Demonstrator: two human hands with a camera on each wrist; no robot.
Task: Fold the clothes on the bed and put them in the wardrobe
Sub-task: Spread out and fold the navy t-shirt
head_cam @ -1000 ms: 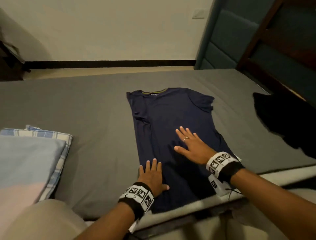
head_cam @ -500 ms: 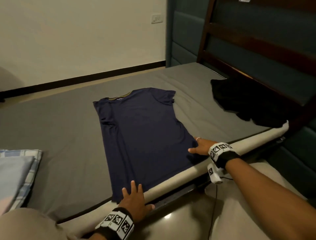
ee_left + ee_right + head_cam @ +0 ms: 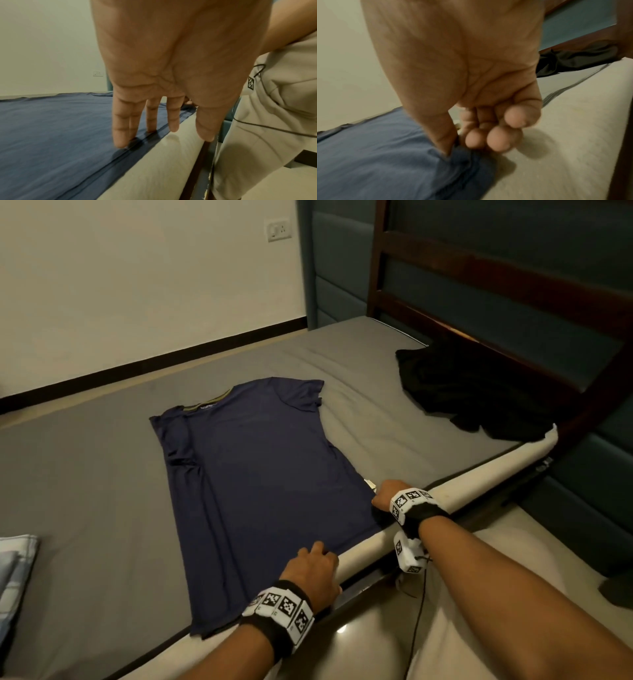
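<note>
A navy T-shirt point(image 3: 260, 474) lies flat on the grey bed point(image 3: 85, 481), collar away from me and hem at the near mattress edge. My left hand point(image 3: 313, 556) is at the middle of the hem. In the left wrist view my left hand point(image 3: 164, 134) has straight fingers whose tips touch the shirt's hem point(image 3: 137, 146). My right hand point(image 3: 378, 498) is at the shirt's lower right corner. The right wrist view shows my right hand point(image 3: 458, 146) with curled fingers, its thumb pinching the navy T-shirt point(image 3: 376, 155) there.
A crumpled black garment point(image 3: 479, 392) lies at the bed's right, near the dark wooden headboard point(image 3: 513, 278). Folded blue checked cloth point(image 3: 13, 570) sits at the left edge. The cream mattress edge point(image 3: 479, 477) runs along the front. A white wall stands behind the bed.
Both hands slid from the shirt's body down to its hem. The right hand went from flat to pinching the lower right corner. My view swung to the right.
</note>
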